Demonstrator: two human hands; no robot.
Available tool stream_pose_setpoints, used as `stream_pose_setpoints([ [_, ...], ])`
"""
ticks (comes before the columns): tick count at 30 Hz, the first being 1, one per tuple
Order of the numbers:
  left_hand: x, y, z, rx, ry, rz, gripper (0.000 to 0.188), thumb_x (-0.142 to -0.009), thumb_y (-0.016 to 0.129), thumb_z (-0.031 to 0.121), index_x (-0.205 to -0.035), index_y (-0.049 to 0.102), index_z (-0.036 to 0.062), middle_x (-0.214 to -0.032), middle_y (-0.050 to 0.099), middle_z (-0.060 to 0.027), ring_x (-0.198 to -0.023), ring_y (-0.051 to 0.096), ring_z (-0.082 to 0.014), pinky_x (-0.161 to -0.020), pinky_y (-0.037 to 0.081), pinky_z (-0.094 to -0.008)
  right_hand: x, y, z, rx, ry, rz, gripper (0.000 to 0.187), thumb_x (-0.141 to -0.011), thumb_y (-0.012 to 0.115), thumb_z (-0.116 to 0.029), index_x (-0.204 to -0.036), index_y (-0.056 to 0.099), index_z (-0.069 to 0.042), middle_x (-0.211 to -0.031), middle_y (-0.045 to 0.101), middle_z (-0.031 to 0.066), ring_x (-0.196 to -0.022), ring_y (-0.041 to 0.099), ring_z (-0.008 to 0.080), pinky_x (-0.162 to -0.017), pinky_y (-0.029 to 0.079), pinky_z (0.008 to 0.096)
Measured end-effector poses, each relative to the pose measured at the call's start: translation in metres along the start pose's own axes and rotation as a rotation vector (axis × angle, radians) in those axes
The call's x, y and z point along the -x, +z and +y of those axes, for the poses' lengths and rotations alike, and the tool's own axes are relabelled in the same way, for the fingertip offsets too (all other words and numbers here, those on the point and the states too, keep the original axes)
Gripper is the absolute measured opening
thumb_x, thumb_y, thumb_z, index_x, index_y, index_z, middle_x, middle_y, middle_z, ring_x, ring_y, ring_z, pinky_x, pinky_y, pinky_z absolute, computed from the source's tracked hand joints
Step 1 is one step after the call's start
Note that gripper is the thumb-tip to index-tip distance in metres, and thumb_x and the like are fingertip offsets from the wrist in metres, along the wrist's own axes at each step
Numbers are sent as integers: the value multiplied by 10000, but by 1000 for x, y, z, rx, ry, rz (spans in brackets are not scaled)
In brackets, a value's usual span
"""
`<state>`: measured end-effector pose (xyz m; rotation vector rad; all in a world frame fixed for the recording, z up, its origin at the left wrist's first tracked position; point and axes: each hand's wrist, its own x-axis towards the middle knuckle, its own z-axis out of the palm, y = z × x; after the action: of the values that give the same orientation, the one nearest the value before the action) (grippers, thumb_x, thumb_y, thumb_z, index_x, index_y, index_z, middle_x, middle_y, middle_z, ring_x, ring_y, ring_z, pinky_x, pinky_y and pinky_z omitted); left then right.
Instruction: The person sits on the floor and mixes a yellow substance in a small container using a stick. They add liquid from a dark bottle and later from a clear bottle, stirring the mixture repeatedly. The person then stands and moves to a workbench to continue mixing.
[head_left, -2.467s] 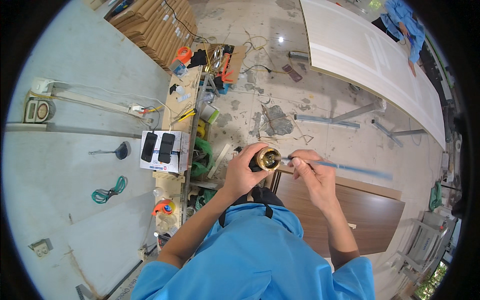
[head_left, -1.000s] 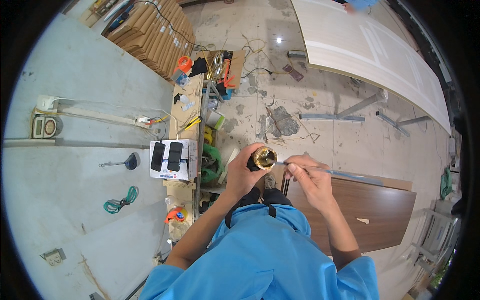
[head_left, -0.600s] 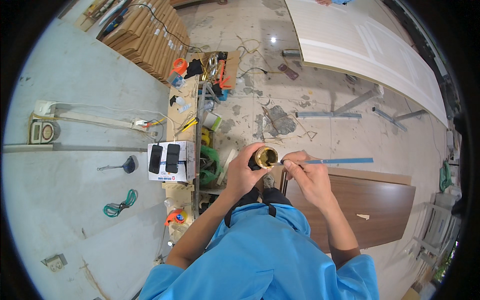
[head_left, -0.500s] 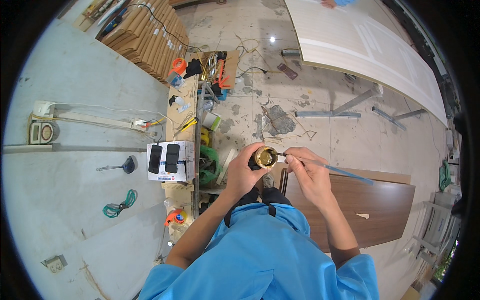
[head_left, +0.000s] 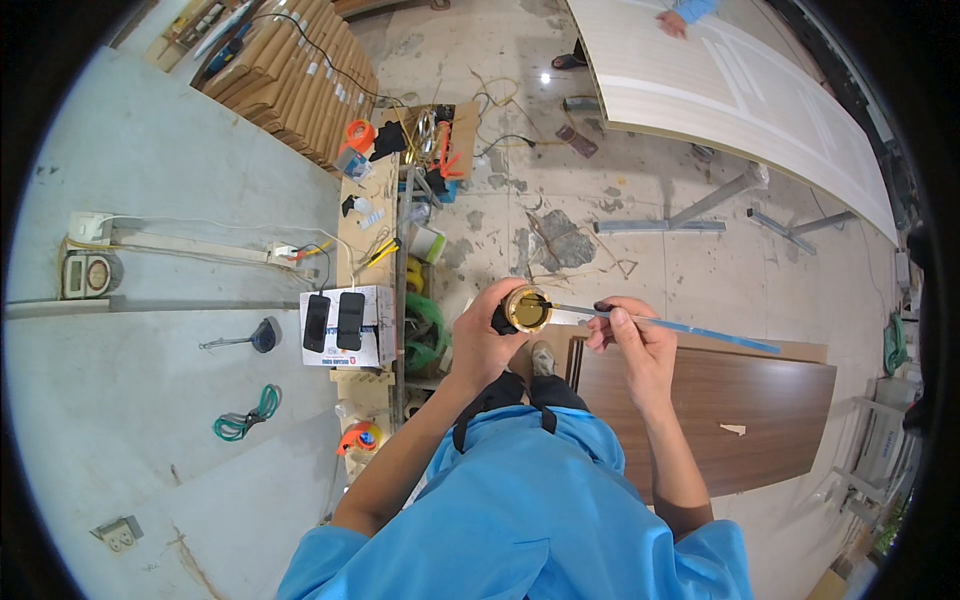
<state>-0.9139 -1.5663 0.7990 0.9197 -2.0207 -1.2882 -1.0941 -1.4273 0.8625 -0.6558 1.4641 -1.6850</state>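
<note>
My left hand [head_left: 482,338] is wrapped round a small open jar [head_left: 513,326], its mouth tilted up toward me. A brownish-gold liquid shows inside, and the rim is smeared with it. In my right hand [head_left: 642,352] is a slim paintbrush [head_left: 715,334] with a long bluish handle, pinched between thumb and fingers. The brush lies nearly level, and its dark tip reaches into the jar's mouth; whether it touches the liquid I cannot tell.
Below my right hand lies a brown wood-grain panel [head_left: 700,420]. A narrow cluttered bench [head_left: 375,200] runs along the left, with two phones on a white box [head_left: 380,330]. At upper right, another person's hand [head_left: 672,24] rests on a large white panel [head_left: 740,110].
My right hand has shifted right and slightly down, drawing the brush partly back from the jar. The other person's hand reaches further over the white panel, and a foot shows beside it.
</note>
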Motion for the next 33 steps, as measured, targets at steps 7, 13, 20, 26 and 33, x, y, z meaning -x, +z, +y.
stream_pose_setpoints([
  [7,-5,1,0,2,45,16,628,-745,918,64,-1311,652,113,-1273,735,-103,-1144,727,-307,-951,577,-376,-2,5,-21,545,-267,-205,329,-1129,562,-198,-1177,712,91,-1029,751,149,-827,722,183,-741,580,305],
  [13,-1,2,-1,6,6,-2,663,-729,938,61,-1331,661,80,-1252,734,-99,-1149,712,-246,-1000,548,-360,-8,10,-12,414,-140,-170,305,-1115,582,-174,-1162,724,91,-1002,758,151,-821,717,182,-752,581,302],
  [20,5,1,-3,-38,-63,-47,649,-740,952,122,-1320,664,89,-1213,753,-135,-1129,736,-278,-957,579,-379,-5,8,3,429,-171,-50,303,-1095,599,-180,-1057,751,80,-1079,770,171,-958,740,285,-835,589,366],
  [26,-4,6,-5,22,-90,-82,637,-739,956,124,-1303,667,57,-1209,749,-135,-1116,728,-267,-964,556,-364,-17,9,-2,552,-146,-175,295,-1073,621,-180,-970,747,67,-1115,772,181,-1011,748,327,-858,582,379],
  [33,-5,-4,-23,55,-107,-84,642,-731,955,111,-1303,669,49,-1222,752,-128,-1130,727,-265,-974,557,-374,-21,28,1,558,-270,-106,299,-1066,613,-182,-953,754,56,-1028,780,166,-821,741,339,-738,577,411],
])
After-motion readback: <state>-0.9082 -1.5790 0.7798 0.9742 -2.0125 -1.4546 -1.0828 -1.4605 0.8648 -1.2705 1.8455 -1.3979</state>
